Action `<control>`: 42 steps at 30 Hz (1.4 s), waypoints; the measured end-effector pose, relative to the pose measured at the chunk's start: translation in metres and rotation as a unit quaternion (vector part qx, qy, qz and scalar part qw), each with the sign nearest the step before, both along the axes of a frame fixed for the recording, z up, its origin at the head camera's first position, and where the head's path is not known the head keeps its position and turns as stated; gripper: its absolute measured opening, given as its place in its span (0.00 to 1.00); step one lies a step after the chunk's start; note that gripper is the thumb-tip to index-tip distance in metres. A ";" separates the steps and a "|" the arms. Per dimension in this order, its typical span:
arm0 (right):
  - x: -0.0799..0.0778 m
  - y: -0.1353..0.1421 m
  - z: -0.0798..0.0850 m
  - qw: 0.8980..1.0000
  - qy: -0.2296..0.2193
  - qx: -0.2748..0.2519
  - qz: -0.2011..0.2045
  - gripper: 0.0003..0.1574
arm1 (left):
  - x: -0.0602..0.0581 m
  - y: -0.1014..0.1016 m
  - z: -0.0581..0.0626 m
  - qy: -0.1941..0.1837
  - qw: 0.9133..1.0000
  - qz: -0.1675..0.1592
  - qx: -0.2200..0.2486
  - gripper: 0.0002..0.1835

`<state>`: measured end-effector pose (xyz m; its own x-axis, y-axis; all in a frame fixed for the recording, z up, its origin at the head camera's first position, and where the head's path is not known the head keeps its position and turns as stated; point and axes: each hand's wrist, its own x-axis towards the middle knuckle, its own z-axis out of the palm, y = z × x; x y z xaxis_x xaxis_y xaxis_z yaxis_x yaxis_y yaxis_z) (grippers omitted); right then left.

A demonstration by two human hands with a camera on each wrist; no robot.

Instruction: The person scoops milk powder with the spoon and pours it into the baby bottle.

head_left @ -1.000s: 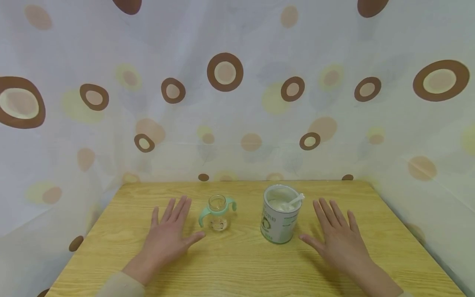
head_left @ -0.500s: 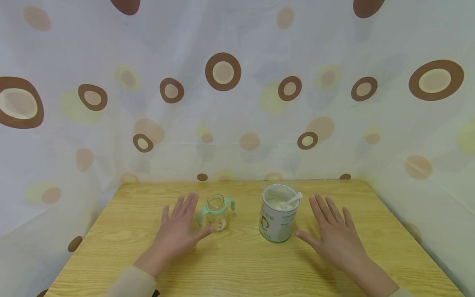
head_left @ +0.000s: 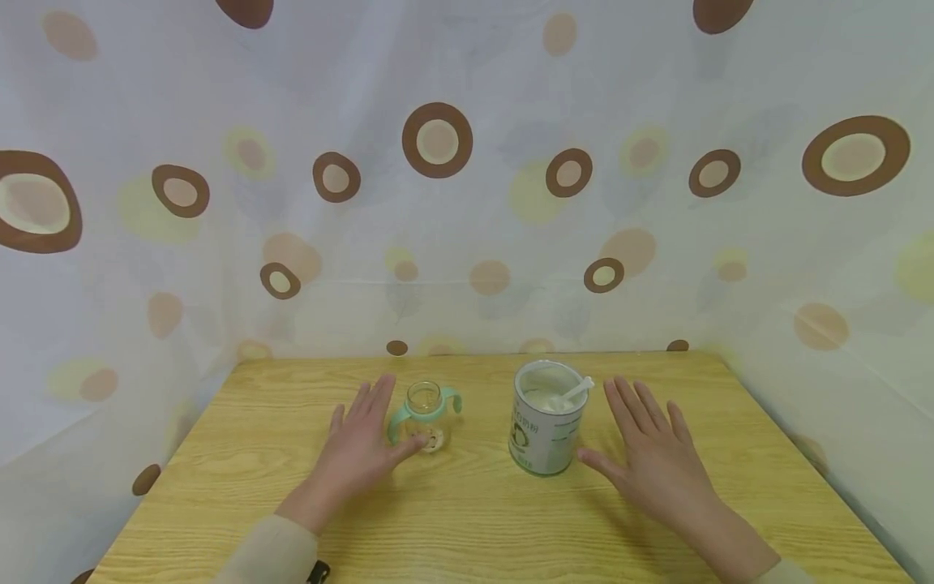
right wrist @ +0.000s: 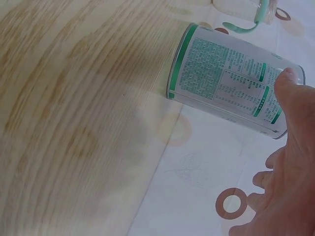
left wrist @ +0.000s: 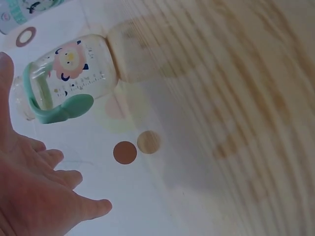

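Note:
A clear baby bottle (head_left: 427,416) with a mint-green two-handled collar stands upright and without a lid. Its printed animal face and scale marks show in the left wrist view, where the same bottle (left wrist: 81,66) is apart from the palm. Just left of it is my left hand (head_left: 359,451), fingers straight, its thumb overlapping the bottle's lower part in the head view. A white-and-green milk powder can (head_left: 541,439) stands open, a white scoop (head_left: 578,390) leaning in the powder. Right of the can, my right hand (head_left: 654,461) is spread with straight fingers and holds nothing.
Both things stand on a wood-grain table (head_left: 467,527). A patterned curtain (head_left: 489,195) rises along the table's back edge and both sides. A small black object (head_left: 319,572) shows beside the left sleeve.
My left hand has moved right, closer to the bottle. My right hand has shifted slightly left and forward, closer to the can. The bottle and can keep their places on the table.

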<state>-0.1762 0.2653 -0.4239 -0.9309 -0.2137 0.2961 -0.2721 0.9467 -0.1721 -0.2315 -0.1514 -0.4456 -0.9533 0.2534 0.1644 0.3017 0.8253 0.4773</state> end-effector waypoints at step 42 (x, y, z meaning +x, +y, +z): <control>-0.004 -0.009 0.021 0.999 0.021 -0.046 0.008 0.63 | -0.015 0.019 -0.010 -0.061 0.974 0.004 0.216 0.48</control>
<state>-0.1801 0.2562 -0.4034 -0.9141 -0.1990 0.3532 -0.2961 0.9229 -0.2461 -0.2468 -0.1324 -0.4557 -0.9740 0.1789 0.1393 0.2156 0.5406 0.8132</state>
